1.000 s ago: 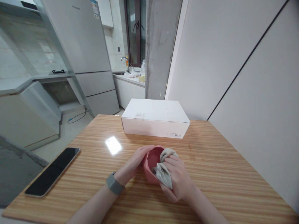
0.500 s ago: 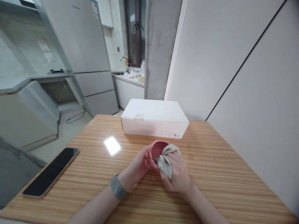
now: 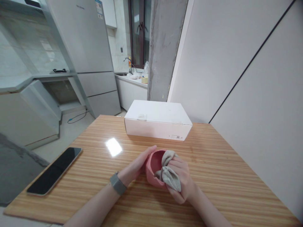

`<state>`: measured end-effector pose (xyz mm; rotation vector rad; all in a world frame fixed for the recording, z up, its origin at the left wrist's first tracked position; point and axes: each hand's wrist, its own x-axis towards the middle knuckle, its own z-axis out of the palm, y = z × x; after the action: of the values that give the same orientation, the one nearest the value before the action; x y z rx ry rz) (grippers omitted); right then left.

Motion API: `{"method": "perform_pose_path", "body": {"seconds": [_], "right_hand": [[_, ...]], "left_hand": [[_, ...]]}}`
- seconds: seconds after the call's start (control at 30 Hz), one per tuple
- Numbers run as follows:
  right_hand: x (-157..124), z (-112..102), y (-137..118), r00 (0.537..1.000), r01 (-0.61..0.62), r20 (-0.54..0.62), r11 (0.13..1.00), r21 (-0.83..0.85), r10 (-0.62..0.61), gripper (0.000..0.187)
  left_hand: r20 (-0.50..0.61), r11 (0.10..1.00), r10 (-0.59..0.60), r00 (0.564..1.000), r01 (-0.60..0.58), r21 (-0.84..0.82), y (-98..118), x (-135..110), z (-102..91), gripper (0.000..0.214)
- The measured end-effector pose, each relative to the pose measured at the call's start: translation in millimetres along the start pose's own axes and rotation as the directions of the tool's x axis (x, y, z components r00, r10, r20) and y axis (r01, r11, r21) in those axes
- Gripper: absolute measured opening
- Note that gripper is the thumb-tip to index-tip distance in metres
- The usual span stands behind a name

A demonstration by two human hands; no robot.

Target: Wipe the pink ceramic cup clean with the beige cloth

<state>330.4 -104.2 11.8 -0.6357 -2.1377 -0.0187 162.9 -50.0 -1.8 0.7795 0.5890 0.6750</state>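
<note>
A pink cup (image 3: 153, 181) with a round opening and a notched rim is tilted toward me above the middle of the table. Wrapped along its far left side, my left hand (image 3: 139, 162) steadies it, with most of the fingers hidden behind the cup. My right hand (image 3: 181, 176) is closed on a greyish-beige cloth (image 3: 170, 179). Part of that cloth reaches inside the cup, and another fold lies over its right rim. Whether the cup's base touches the table is hard to tell.
A white cardboard box (image 3: 157, 127) stands at the table's far edge. To the left lies a dark-screened phone (image 3: 55, 171) on the wood-grain table (image 3: 227, 176). Behind are a fridge (image 3: 98, 85), a sink counter (image 3: 132, 91) and a grey pillar (image 3: 162, 50); a white wall panel rises on the right.
The cup has come lower and nearer to me, and its notch has turned further into view. My left hand has shifted to its far left side; my right hand moved down slightly with the cloth.
</note>
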Motion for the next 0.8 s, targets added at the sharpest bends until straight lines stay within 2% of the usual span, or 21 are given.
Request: {"method": "perform_pose_path", "body": {"seconds": [0.1,0.2,0.4,0.5,0.6,0.7,0.8], "right_hand": [[-4,6,-1,0.999,0.037,0.025,0.999,-0.03,-0.036,0.01],[-4,8,0,0.999,0.035,0.016,0.999,-0.039,-0.034,0.009],[0,4,7,0.997,-0.072,-0.022,0.997,0.013,0.072,0.009],[-1,5,10,0.996,-0.086,-0.013,0.995,-0.051,0.085,0.01],[-2,9,10,0.991,-0.134,0.003,0.977,-0.165,0.137,0.012],[0,14,8,0.987,-0.159,-0.022,0.944,-0.288,0.16,0.012],[-1,15,8,0.992,-0.116,-0.09,0.938,-0.326,0.091,0.009]], "left_hand": [[-0.044,0.986,0.025,0.999,-0.017,0.167,2,-3,-8.0,0.041],[-0.046,0.972,0.09,0.995,-0.077,0.222,1,-2,-10.3,0.038],[-0.077,0.983,0.172,0.982,-0.166,0.077,-10,8,-3.7,0.041],[-0.155,0.983,0.184,0.971,-0.178,0.05,-15,10,-2.1,0.042],[-0.185,0.991,0.131,0.974,-0.136,-0.013,-17,8,0.9,0.048],[-0.159,0.984,0.146,0.976,-0.16,-0.076,-14,6,7.6,0.05],[-0.058,0.967,0.218,0.974,-0.224,-0.121,-11,4,14.1,0.046]]}}
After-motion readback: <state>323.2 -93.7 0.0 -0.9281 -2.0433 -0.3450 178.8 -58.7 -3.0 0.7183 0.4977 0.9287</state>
